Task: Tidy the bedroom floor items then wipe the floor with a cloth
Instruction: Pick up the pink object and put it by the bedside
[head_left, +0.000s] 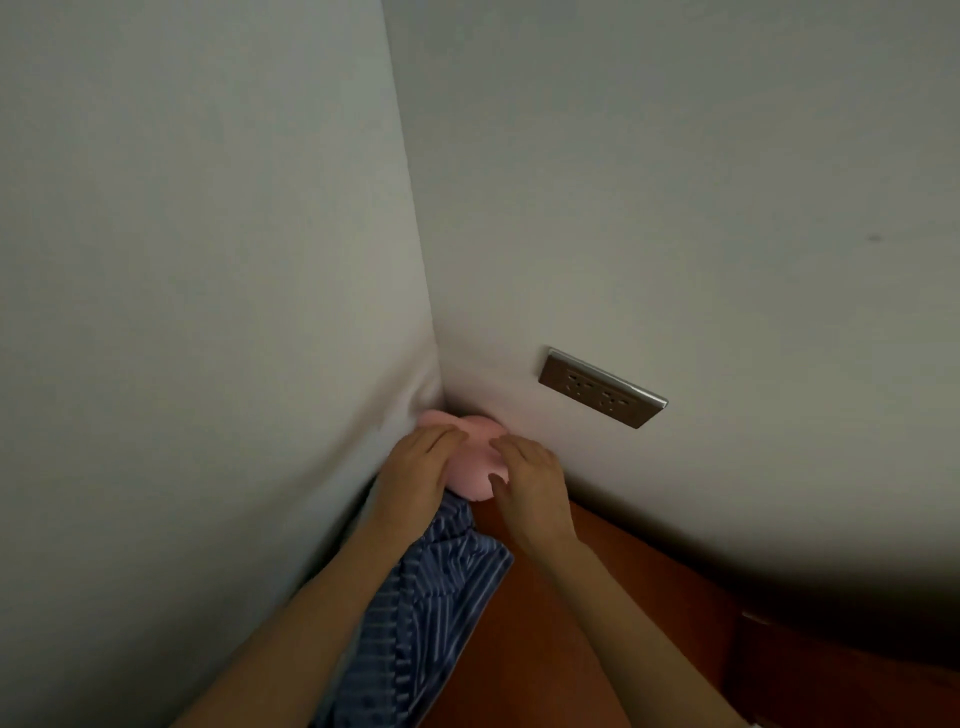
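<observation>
White wall (675, 182) meets a pale upright panel (208, 234) above the orange-brown floor (597, 597). Striped blue fabric (436, 587) lies along the panel's base. Both hands, left hand (415, 467) and right hand (530, 483), press loosely spread fingers on a pink soft item (475, 457) wedged in the corner, below a metal socket (602, 387).

Both bare forearms extended forward and converging, left hand (420, 465) palm down, fingers straight and together, pointing up-right, right hand (530, 480) palm down, fingers lightly bent, thumb out to left, hands close together but not touching
</observation>
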